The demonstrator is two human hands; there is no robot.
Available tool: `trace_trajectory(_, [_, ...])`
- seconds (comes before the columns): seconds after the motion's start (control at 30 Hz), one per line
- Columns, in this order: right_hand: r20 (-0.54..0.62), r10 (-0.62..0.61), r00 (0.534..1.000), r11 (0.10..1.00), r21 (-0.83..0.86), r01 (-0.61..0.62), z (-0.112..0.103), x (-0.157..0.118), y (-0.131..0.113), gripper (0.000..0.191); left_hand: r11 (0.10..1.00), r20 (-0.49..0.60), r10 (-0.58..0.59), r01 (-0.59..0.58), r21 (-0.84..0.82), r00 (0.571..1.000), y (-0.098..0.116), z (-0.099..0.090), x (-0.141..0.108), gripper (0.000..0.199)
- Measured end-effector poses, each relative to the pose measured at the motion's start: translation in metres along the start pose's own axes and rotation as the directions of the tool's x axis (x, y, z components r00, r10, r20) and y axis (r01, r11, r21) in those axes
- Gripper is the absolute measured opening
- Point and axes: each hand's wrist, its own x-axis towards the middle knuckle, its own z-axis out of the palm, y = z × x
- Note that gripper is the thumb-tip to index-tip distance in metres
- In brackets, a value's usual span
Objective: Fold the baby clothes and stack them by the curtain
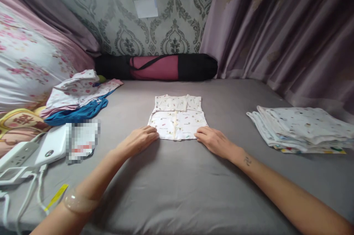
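A small white baby shirt [177, 122] with a scattered print and a pale yellow centre strip lies on the grey bed sheet [177, 183]. Its far part is folded over toward me in a flat band. At the near left corner, my left hand [145, 137] is closed on the cloth, fingers together. My right hand [212, 140] pinches the near right corner in the same way. The fingertips partly hide both corners. The near edge of the shirt runs nearly straight between my hands.
Folded printed clothes [301, 126] are stacked at right. Left are a loose clothes pile [80, 95], a power strip [18, 155], a white power bank [51, 146], cables [40, 187] and a yellow strip [56, 196]. A black and maroon rolled bag [155, 67] lies along the wall.
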Motion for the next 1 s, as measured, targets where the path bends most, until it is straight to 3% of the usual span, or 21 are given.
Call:
trace_trajectory(0.13, [0.046,0.004,0.999,1.000,-0.029,-0.002,-0.003,0.001,-0.004,0.025,0.999,0.125,-0.016,0.010,0.049,0.992,0.007,-0.007,0.003,0.030])
trace_trajectory(0.23, [0.067,0.026,0.997,1.000,-0.005,-0.025,-0.006,-0.001,-0.006,0.030,1.000,0.136,-0.018,0.018,0.003,0.991,0.007,-0.008,0.002,0.027])
trace_trajectory(0.47, [0.086,0.059,0.995,0.995,0.078,-0.065,-0.008,0.000,-0.004,0.038,0.999,0.083,-0.037,0.038,-0.019,0.996,-0.001,-0.001,0.000,0.031])
trace_trajectory(0.67, [-0.004,0.110,0.994,0.992,0.059,-0.110,0.000,0.006,-0.001,0.032,0.996,-0.058,-0.083,0.082,-0.024,0.995,-0.014,0.011,-0.002,0.033])
trace_trajectory(0.87, [-0.102,0.127,0.987,0.982,0.154,-0.111,0.009,0.005,0.007,0.028,0.978,-0.127,-0.114,0.089,-0.190,0.985,-0.033,0.019,-0.008,0.029])
trace_trajectory(1.0, [-0.118,0.105,0.987,0.987,0.134,-0.089,0.011,0.007,0.013,0.028,0.940,-0.175,-0.203,0.142,-0.309,0.963,-0.035,0.017,-0.003,0.025])
